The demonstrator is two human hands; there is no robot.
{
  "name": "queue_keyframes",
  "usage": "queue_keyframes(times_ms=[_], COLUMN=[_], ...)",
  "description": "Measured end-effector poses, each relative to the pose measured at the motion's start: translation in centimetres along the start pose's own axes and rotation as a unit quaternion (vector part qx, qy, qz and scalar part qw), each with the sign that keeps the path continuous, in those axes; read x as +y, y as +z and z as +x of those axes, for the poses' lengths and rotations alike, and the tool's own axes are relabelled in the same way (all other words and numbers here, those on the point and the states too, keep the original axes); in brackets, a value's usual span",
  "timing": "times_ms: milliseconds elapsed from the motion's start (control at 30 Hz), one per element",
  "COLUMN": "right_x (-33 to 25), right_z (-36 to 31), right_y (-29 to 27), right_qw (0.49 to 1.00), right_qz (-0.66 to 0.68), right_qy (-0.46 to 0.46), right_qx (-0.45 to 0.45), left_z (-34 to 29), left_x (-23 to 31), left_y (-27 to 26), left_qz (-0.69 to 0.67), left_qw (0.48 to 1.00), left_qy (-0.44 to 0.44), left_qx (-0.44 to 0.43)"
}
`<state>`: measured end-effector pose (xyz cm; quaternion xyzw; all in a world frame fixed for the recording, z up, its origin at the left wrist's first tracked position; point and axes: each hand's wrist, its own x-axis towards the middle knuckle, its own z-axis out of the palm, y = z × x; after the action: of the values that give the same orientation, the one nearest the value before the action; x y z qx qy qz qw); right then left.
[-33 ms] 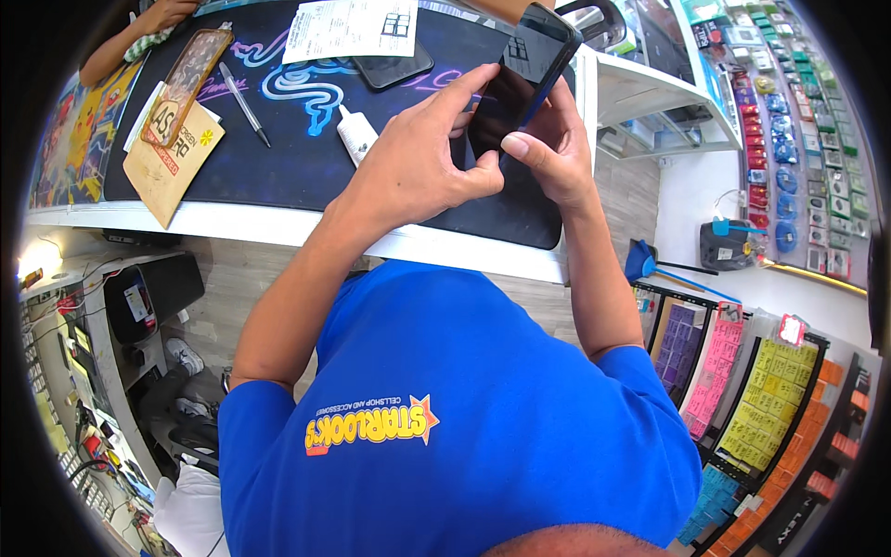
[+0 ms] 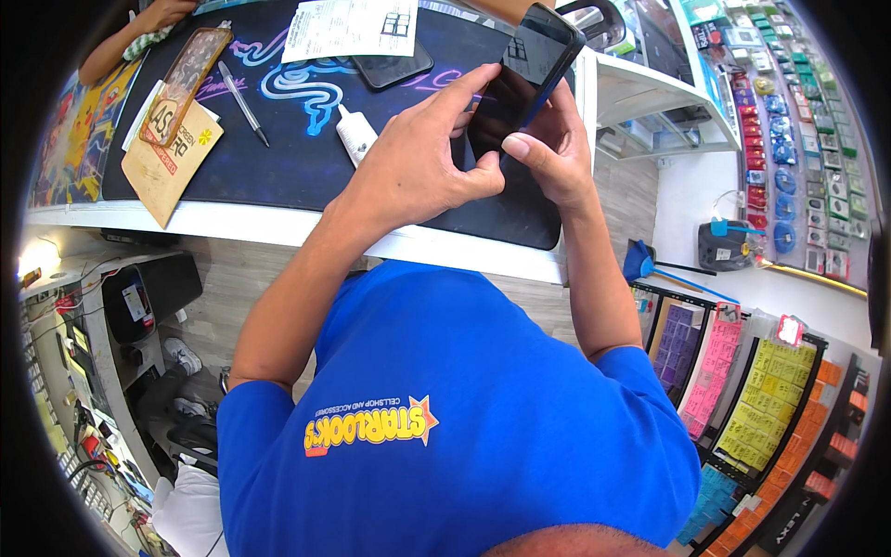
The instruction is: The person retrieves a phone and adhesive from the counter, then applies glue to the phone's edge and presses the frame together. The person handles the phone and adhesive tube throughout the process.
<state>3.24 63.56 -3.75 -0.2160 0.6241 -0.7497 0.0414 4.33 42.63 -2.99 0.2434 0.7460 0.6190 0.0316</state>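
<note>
Phone (image 2: 526, 82), dark and glossy, one: located at the upper centre-right of the frame, raised above the table and tilted, its screen mirroring a window-like pattern. Left hand (image 2: 418, 153): closed on the phone's left side, index fingertip at the edge, thumb near the lower end. Right hand (image 2: 561, 153): closed around the phone's right side, thumb near its lower end. Both hands near each other, the phone between them. Tube (image 2: 355, 135), white with a narrow tip, one: just beside the left hand, partly hidden by it. Second phone (image 2: 397, 69), dark, lying flat at upper centre, partly covered by a printed paper (image 2: 343, 32). Pen (image 2: 243, 104), grey and black, one: lying slantwise at upper left. Phone case (image 2: 193, 85), brownish and see-through, resting partly over a tan envelope (image 2: 172, 176). All on a black mat (image 2: 288, 181) with neon-like drawings, on a white-edged table (image 2: 278, 226). Co-worker's hand (image 2: 167, 13): at the upper left edge. Blue shirt (image 2: 445, 362), worn by the person: lower centre. Blue dustpan (image 2: 639, 261): right of centre. Rack of coloured cards, yellow among them (image 2: 766, 399): lower right. Hanging packets (image 2: 785, 153): upper right.
</note>
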Motion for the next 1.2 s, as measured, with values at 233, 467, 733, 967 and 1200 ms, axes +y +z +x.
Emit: queue_keyframes(times_ms=[233, 467, 733, 967, 1200], right_x=[-0.1, 0.4, 0.4, 0.3, 0.5], right_z=[-0.1, 0.1, 0.1, 0.3, 0.4], right_y=[0.1, 0.4, 0.3, 0.4, 0.1], right_qw=[1.0, 1.0, 0.999, 0.999, 0.999], right_qz=[0.011, -0.006, -0.032, -0.039, -0.038], right_qy=[0.016, 0.001, 0.006, 0.0, -0.01], right_qx=[0.008, 0.004, -0.002, -0.006, -0.024], left_z=[0.4, 2.1, 2.4, 2.7, 3.0], left_x=[0.3, 0.7, 0.4, -0.4, 1.1], left_y=[-1.4, -1.2, -1.3, -1.1, -2.2], left_qz=[-0.005, 0.011, 0.014, 0.015, -0.047], left_qw=[0.999, 0.995, 0.995, 0.99, 0.996], left_qy=[0.032, 0.08, 0.078, 0.116, 0.074], left_qx=[0.021, 0.058, 0.057, 0.082, 0.021])
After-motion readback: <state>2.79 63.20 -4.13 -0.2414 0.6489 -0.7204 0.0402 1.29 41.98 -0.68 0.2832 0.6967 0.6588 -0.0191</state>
